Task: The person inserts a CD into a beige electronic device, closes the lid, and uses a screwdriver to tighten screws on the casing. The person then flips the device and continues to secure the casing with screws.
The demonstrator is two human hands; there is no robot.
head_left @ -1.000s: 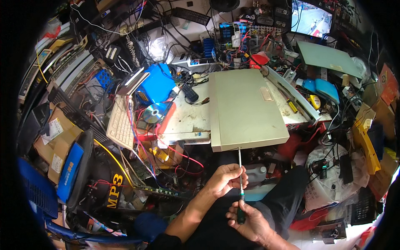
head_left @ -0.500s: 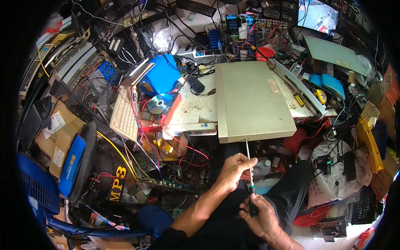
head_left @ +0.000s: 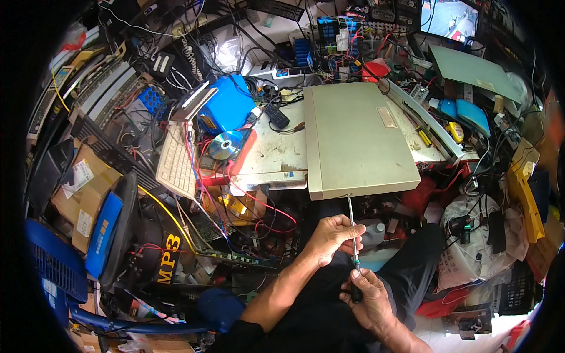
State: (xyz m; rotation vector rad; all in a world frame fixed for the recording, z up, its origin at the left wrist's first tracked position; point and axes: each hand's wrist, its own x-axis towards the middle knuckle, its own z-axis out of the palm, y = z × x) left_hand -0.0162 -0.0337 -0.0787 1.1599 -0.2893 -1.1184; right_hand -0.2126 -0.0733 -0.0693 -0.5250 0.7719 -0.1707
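A long-shafted screwdriver (head_left: 355, 264) with a dark handle and green collar points away from me. Its tip touches the near side of a flat beige metal case (head_left: 359, 141), which overhangs the front of the workbench. Around the handle the fingers of my right hand (head_left: 372, 297) are closed. My left hand (head_left: 335, 238) pinches the steel shaft partway along, between thumb and fingers. Whatever the tip sits in at the case's edge is too small to make out.
Left of the case lie a remote control (head_left: 276, 117), a disc (head_left: 225, 145), a blue box (head_left: 226, 106) and a cream keyboard (head_left: 178, 162). To its right are a long metal panel (head_left: 425, 123), a yellow-handled tool (head_left: 424, 137) and a yellow tape measure (head_left: 454, 132). Loose wires hang below the bench.
The screwdriver's handle has turned a little in my right hand. Both hands stay in nearly the same place, and the tip remains at the case's edge.
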